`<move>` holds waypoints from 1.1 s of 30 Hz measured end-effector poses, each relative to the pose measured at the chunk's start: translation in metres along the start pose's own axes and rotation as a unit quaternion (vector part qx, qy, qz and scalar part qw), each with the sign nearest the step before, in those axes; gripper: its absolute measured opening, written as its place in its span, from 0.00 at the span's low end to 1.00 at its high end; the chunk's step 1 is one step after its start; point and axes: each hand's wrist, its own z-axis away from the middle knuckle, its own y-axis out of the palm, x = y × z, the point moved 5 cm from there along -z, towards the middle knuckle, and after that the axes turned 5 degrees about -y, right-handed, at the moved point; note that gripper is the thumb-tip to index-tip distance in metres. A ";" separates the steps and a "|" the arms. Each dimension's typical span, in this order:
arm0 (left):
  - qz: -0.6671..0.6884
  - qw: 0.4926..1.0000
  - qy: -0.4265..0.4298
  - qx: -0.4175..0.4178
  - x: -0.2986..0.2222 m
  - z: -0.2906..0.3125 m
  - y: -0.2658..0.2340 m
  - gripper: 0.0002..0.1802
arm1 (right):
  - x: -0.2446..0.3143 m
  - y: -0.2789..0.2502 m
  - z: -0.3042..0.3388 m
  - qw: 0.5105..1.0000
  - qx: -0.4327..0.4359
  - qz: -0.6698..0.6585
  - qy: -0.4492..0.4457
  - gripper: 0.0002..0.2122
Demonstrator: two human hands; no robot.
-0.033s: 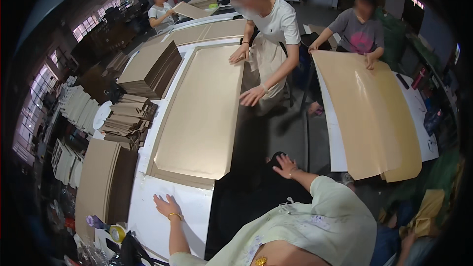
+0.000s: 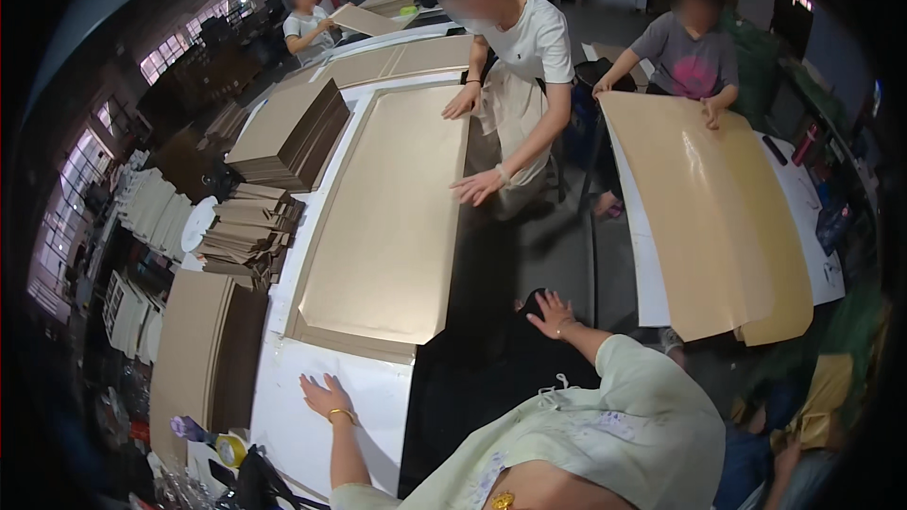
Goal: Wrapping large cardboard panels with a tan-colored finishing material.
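My left hand point(image 2: 326, 395), a gold bangle on its wrist, rests with fingers spread at the white tabletop point(image 2: 354, 420), holding nothing. Just beyond it lies a large tan sheet point(image 2: 387, 217) on a brown board point(image 2: 354, 344), whose margins show around the sheet. Out to the right, my right hand point(image 2: 551, 314) is open and empty beside a small dark rounded thing I cannot make out. Across the board, a person in a white T-shirt point(image 2: 534, 42) leans over, one hand point(image 2: 461, 101) on the sheet's far right edge, the other point(image 2: 479, 187) at its right side.
Stacks of brown boards point(image 2: 288, 137) and cardboard strips point(image 2: 250, 231) line the table's left side, with yellow tape point(image 2: 230, 450) nearer me. At right, a person in grey point(image 2: 694, 52) handles glossy tan sheets point(image 2: 694, 217) on another table. Another person point(image 2: 307, 24) holds a board far back.
The view has shifted very slightly. The white-shirted person's nearer hand has edged left toward the sheet. My hands stay open in about the same places.
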 end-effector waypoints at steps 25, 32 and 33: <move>0.097 0.994 0.002 -0.040 -0.002 0.002 -0.005 0.30 | 0.028 -0.004 0.001 0.992 -0.082 0.016 -0.095 0.33; 0.082 0.996 0.002 -0.042 -0.009 0.009 -0.005 0.29 | 0.046 -0.001 -0.006 0.989 -0.056 0.044 -0.131 0.32; 0.078 0.996 -0.001 -0.043 -0.007 0.010 -0.004 0.29 | 0.043 0.000 -0.008 0.988 -0.066 0.045 -0.133 0.33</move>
